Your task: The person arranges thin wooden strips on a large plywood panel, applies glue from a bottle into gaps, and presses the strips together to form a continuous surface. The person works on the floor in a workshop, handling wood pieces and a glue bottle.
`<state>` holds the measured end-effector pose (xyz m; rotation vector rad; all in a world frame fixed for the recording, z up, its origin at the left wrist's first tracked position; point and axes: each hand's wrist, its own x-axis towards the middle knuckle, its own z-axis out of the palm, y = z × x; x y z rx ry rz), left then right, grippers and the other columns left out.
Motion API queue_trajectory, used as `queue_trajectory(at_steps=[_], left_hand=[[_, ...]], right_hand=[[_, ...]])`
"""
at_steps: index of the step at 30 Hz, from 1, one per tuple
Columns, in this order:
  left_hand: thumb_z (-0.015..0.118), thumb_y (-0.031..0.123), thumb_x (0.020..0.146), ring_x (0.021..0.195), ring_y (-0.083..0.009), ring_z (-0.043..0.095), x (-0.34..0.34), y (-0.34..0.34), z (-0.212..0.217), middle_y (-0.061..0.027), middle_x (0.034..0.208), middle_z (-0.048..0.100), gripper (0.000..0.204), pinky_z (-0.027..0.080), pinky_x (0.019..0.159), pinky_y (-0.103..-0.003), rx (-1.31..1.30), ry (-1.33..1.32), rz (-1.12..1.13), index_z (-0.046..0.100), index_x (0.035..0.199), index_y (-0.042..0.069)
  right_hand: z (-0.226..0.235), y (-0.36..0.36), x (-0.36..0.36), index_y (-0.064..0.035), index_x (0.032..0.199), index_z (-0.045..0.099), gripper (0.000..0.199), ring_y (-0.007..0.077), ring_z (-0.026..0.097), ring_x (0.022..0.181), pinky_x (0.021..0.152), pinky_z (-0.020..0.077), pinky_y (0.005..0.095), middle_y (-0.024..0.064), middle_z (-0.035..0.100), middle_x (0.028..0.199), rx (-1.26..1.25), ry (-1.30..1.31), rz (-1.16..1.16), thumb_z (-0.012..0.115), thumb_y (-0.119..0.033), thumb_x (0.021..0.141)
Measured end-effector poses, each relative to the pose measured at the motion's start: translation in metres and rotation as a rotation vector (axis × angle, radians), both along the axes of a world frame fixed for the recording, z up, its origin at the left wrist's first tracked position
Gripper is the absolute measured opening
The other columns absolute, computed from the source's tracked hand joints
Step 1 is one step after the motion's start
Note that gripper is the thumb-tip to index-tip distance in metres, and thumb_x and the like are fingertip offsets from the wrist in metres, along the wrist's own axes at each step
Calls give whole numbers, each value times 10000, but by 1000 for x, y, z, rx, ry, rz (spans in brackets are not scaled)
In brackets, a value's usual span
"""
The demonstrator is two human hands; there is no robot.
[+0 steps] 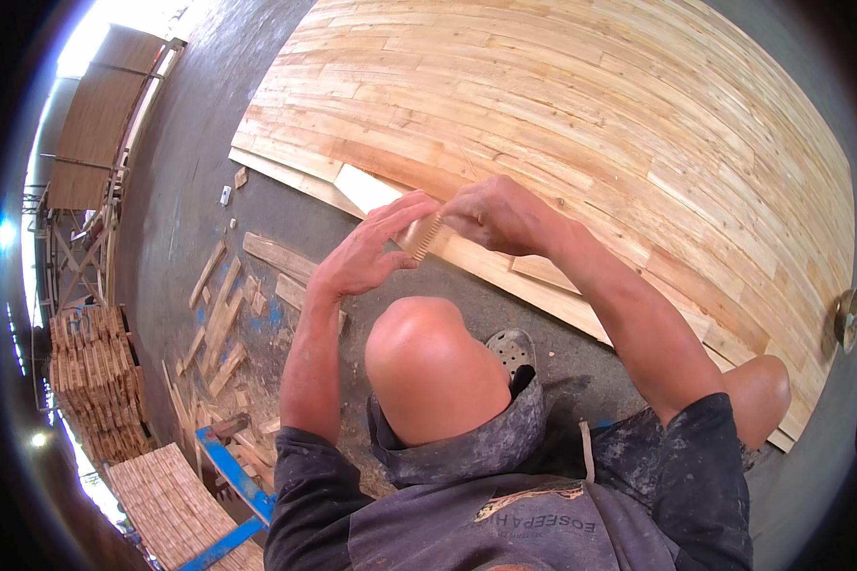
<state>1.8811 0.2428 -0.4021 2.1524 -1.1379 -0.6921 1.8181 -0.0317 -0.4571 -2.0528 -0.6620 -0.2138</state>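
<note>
My left hand [376, 245] grips a short pale wooden board [365, 188], thumb below and fingers over the top. The board's near end is cut into a row of comb-like finger-joint teeth [428, 238]. Beside that end, my right hand [497, 215] is closed in a pinch; whatever is between its fingertips is hidden. Both hands are above the near edge of a large panel [562, 114] made of many narrow wooden strips.
Loose wood offcuts [221, 319] lie on the grey floor at left. Beyond them stand stacked wood pieces [95, 381] and a blue metal frame [233, 471]. A round metal dish [848, 319] is at the panel's right edge. My bent knee [433, 366] rises below the hands.
</note>
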Motion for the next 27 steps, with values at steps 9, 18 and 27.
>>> queue_trajectory(at_steps=[9, 18, 27], left_hand=[[817, -33, 800, 1634, -365, 425, 0, -2, -3, -147, 1702, 536, 870, 388, 1315, -487, -23, 16, -3, 572, 1621, 119], [834, -28, 800, 1605, -355, 458, 7, -3, 1, -137, 1731, 506, 882, 441, 1270, -473, -10, 2, 2, 573, 1625, 145], [786, -59, 791, 1612, -352, 454, 7, -19, -12, -123, 1677, 559, 882, 357, 1333, -488, -24, -81, -1, 562, 1625, 120]], right_hand=[[-15, 11, -11, -45, 957, 753, 73, 376, 701, 781, 710, 568, 473, 154, 710, 847, 69, -74, -97, 719, -100, 923], [-30, 0, -17, -45, 1153, 729, 299, 388, 721, 946, 836, 585, 474, 182, 734, 1015, -25, 115, -187, 811, -249, 950], [-145, -56, -176, -68, 1524, 530, 921, 373, 573, 1375, 1073, 503, 591, 154, 587, 1413, -831, 284, -545, 988, -328, 768]])
